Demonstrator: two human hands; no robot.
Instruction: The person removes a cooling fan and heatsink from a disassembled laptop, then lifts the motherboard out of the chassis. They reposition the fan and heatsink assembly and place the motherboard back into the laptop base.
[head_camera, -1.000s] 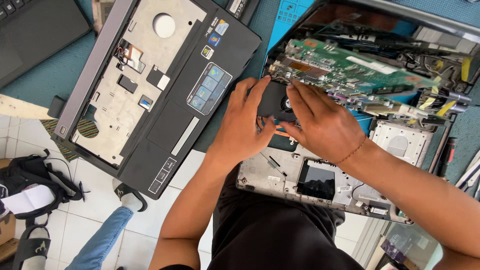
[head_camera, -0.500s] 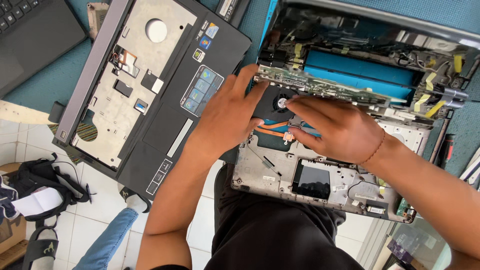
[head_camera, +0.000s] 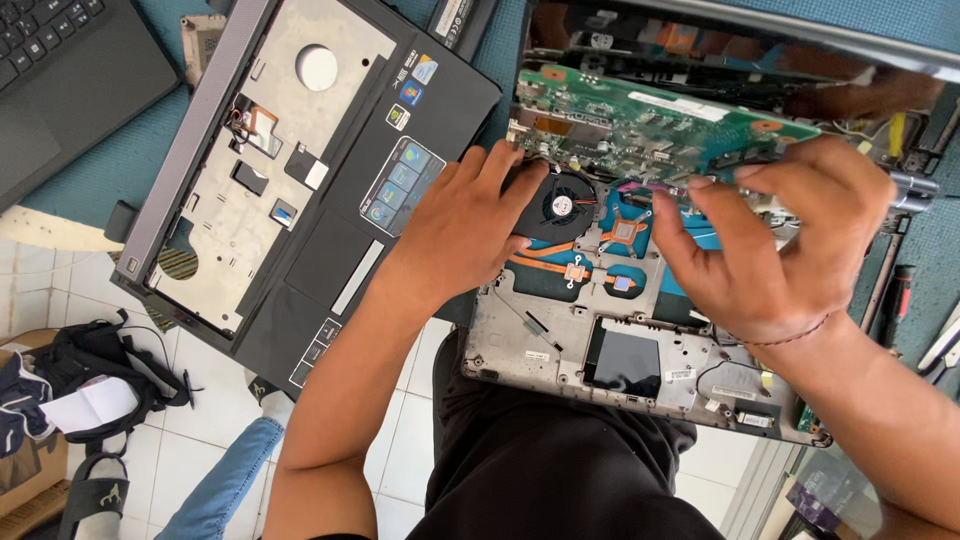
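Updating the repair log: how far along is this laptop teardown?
Done: the palmrest cover is off and lies to the left. In hand: the left hand rests on the black fan and the right hand grips the tilted green motherboard. Left: fan and copper heatpipes sit in the base.

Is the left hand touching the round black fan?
Touching. The head view shows the left hand resting on the edge of the black fan, its fingers covering the fan's left side with no gap between them.

White tiled floor (head_camera: 215, 420) below, in daylight. Teal table covering (head_camera: 120, 165) above it. Black bag (head_camera: 95, 375) and sandal (head_camera: 95, 495) lying at lower left.
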